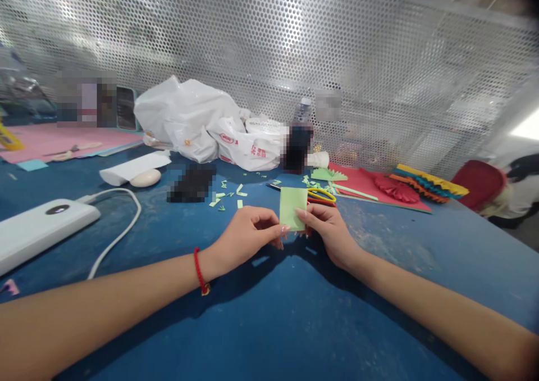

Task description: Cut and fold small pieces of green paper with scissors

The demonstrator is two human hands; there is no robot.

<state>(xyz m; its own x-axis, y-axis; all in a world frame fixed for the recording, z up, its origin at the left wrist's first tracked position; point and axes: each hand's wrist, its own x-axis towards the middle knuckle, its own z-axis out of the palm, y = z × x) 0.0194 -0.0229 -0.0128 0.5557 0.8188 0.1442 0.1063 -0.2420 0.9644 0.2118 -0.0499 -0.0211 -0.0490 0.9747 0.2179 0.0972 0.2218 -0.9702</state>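
Note:
A small light green paper rectangle [293,205] stands upright between my two hands over the blue table [261,325]. My left hand [246,234], with a red cord bracelet at the wrist, pinches the paper's lower left edge. Pinching its lower right edge with closed fingers is my right hand [326,226]. Small green paper scraps [229,195] lie on the table just beyond the hands. Scissors with yellow and red handles [322,195] lie right behind the paper.
A white power bank [40,226] with a white cable [122,223] lies at the left. White plastic bags [202,122] and a bottle [301,114] stand at the back before a perforated metal screen. Red paper [362,181] with folded coloured fans [425,183] lies at the right.

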